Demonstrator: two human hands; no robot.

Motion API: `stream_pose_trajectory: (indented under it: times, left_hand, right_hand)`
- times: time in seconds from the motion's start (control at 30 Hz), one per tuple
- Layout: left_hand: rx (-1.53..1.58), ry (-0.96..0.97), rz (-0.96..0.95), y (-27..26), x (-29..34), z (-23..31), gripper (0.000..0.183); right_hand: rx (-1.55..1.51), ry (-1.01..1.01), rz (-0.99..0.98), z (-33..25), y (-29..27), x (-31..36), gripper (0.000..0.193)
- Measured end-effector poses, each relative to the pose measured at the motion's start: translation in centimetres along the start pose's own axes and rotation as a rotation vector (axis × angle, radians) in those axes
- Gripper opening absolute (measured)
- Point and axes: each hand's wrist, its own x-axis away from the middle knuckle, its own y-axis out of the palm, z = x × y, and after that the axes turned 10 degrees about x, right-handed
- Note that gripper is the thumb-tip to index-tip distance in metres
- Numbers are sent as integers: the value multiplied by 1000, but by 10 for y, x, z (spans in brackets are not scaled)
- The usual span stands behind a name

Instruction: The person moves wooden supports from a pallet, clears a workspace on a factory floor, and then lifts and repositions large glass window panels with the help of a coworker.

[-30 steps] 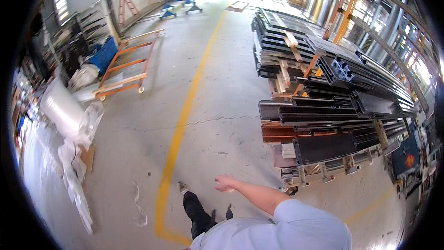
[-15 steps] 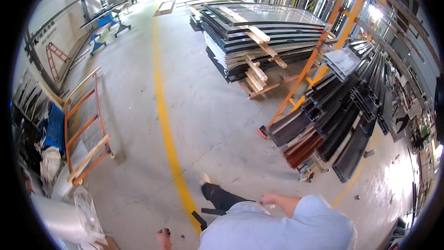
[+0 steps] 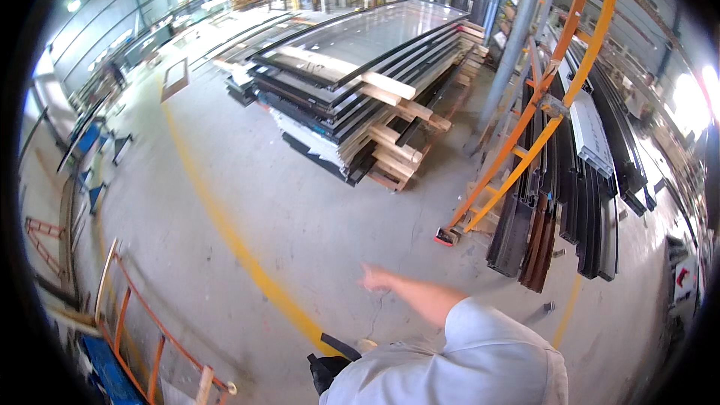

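My right hand (image 3: 377,278) reaches out in front of me above the grey floor, a little blurred. Its fingers look spread and I see nothing in them. It touches nothing; the yellow floor line (image 3: 247,255) runs to its left. Beyond it stands a stack of dark-framed glass panels (image 3: 330,97), with wooden battens (image 3: 386,85) between the layers. My left hand is out of view. A black strap and pouch (image 3: 328,373) show at my waist.
An orange ladder (image 3: 517,135) leans at the right, beside long dark metal profiles (image 3: 540,232). A grey post (image 3: 514,52) rises behind it. At the lower left stands an orange metal frame (image 3: 156,360). Small dark pieces (image 3: 550,307) lie on the floor at the right.
My view has turned to the right and the panel stack is closer. My right hand has gone from near my body to stretched forward. My left hand has left the picture.
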Motion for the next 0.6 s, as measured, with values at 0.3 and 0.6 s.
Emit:
stream_pose_trajectory:
  times: [0.3,0.6]
  left_hand:
    - [-274,140,-123,-25,-204,262,19]
    - [-533,404,-143,52,-331,613,23]
  right_hand:
    - [-248,-157,1201,-164,-622,-33,31]
    - [-236,-341,1019,-328,-574,-159,57]
